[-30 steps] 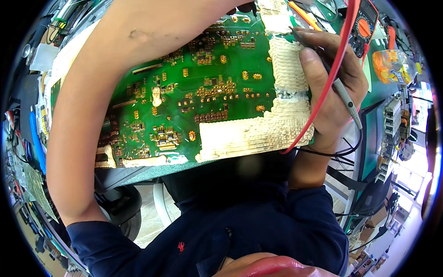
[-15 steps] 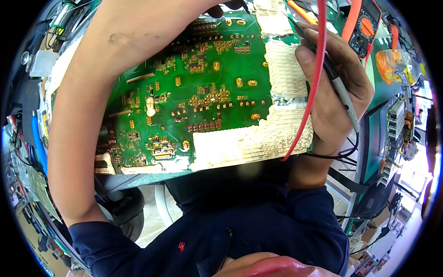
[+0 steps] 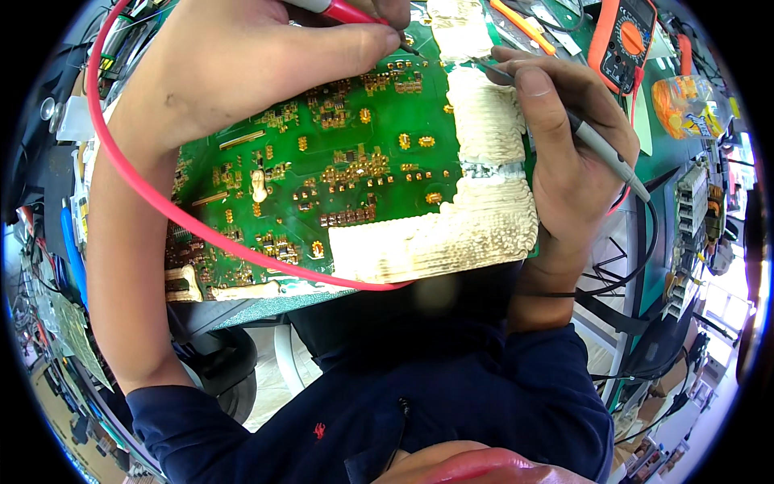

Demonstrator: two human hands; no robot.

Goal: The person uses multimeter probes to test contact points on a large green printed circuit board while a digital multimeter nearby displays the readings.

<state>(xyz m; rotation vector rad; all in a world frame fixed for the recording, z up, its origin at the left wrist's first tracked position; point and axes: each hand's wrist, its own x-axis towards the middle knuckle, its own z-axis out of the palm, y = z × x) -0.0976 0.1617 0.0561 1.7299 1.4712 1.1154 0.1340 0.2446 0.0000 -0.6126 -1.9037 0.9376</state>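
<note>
A large green circuit board (image 3: 282,189) lies in front of me, with small components and thick, ridged cream strips (image 3: 435,242) along its near and right edges. Across its far left part reaches my left hand (image 3: 274,64), thumb and fingers closed on a red test probe (image 3: 348,11). That probe's dark tip points down at the board's far part; contact is hard to make out. My right hand (image 3: 576,137), at the board's right edge, grips a grey and black test probe (image 3: 603,151). Its tip is by a gap in the cream strip.
An orange and black multimeter (image 3: 629,44) sits at the far right, near a bag of orange and yellow items (image 3: 689,109). A red lead (image 3: 177,214) loops across the board's left and near side. A black lead (image 3: 651,242) hangs from the right probe.
My left hand has come nearer, bringing the red probe into view. The red lead has swung from the right side to the left. The board appears shifted slightly left.
</note>
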